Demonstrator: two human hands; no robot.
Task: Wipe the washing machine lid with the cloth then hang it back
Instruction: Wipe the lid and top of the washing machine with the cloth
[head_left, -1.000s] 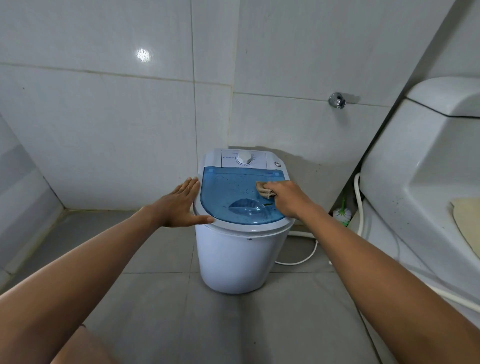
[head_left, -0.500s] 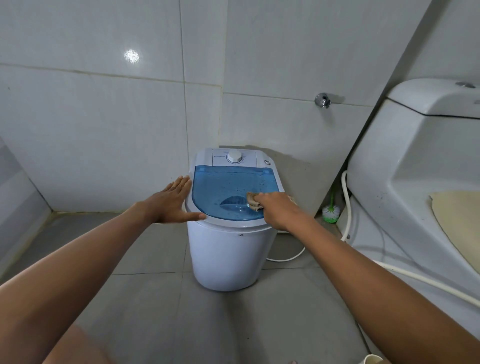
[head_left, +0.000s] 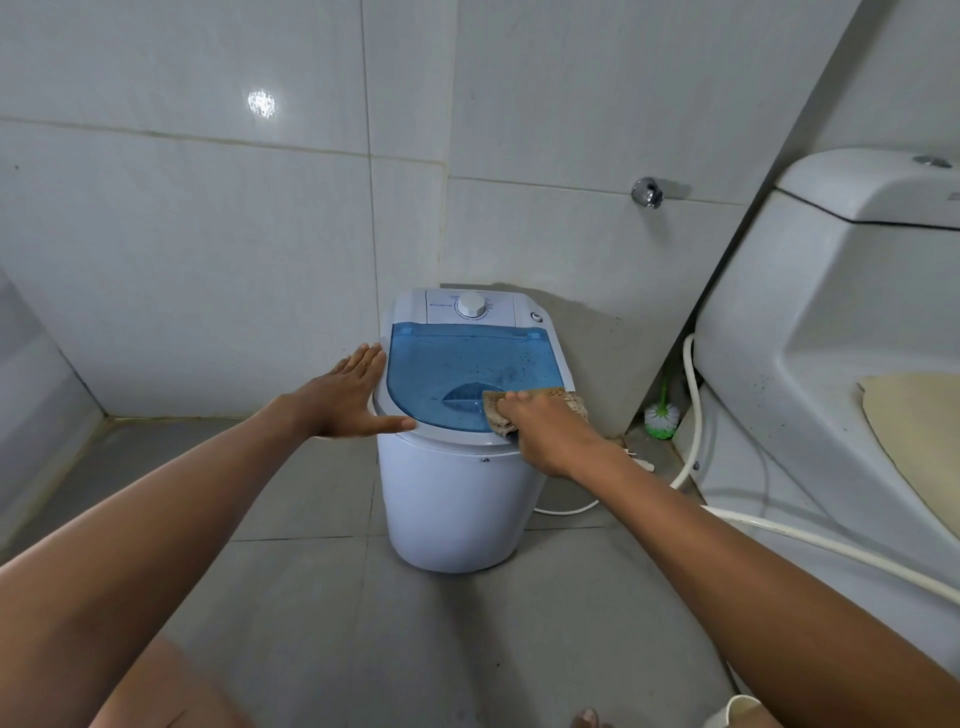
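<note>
**Cloth on the near right of the blue lid**

A small white washing machine (head_left: 457, 499) stands on the grey tiled floor (head_left: 291, 597) against the wall, its translucent blue lid (head_left: 462, 364) lying flat and closed, speckled with dark spots. The right hand (head_left: 545, 431) presses a beige cloth (head_left: 563, 397) onto the lid's near right corner — the fingers are curled over the bunched fabric, gripping it, and part of the cloth spreads out past the knuckles toward the machine's right edge. The left hand (head_left: 345, 397) rests flat against the machine's left rim, fingers straight and together, thumb stretched along the front edge — it holds nothing. Behind the lid sits a white dial (head_left: 471, 305). To the right stand a white toilet (head_left: 831, 322), a white hose (head_left: 691, 415) and a green-and-white brush (head_left: 661, 415) in the corner.
</note>
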